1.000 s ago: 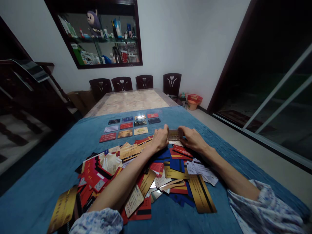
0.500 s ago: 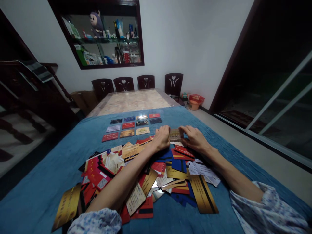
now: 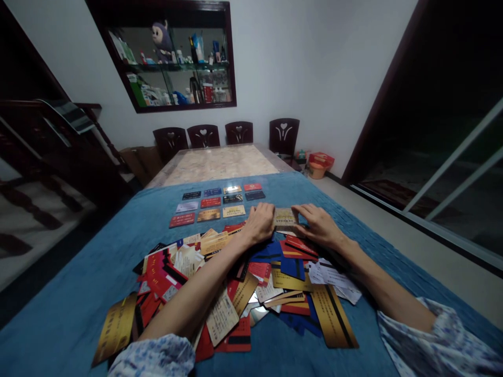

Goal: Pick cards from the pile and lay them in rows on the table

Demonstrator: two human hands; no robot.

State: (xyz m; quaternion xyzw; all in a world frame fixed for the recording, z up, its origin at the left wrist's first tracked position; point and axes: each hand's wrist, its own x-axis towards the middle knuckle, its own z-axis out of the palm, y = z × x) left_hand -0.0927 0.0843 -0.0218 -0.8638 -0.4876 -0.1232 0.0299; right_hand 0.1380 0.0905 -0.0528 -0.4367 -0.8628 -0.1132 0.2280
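Observation:
A pale gold card (image 3: 285, 219) is held upright-ish between my two hands at the far edge of a loose card pile. My left hand (image 3: 260, 222) has its fingers closed at the card's left end. At the right end, my right hand (image 3: 317, 226) grips it between thumb and fingers. Below my forearms spreads the pile of mixed cards (image 3: 220, 314), red, gold, blue and white, partly hidden by my left arm. Beyond it to the left, several cards lie in neat rows, among them a red card (image 3: 182, 219) and a cream card (image 3: 233, 211).
A blue cloth (image 3: 86, 277) covers the near part of the long table, whose stone top (image 3: 223, 161) shows at the far end. Dark chairs (image 3: 283, 135) stand behind it. An orange bucket (image 3: 316, 170) sits on the floor at the right, near a sliding door.
The whole view has shifted slightly, moving the scene a little to the right. My right hand has opened out a bit from the left, and more of the gold card's face shows.

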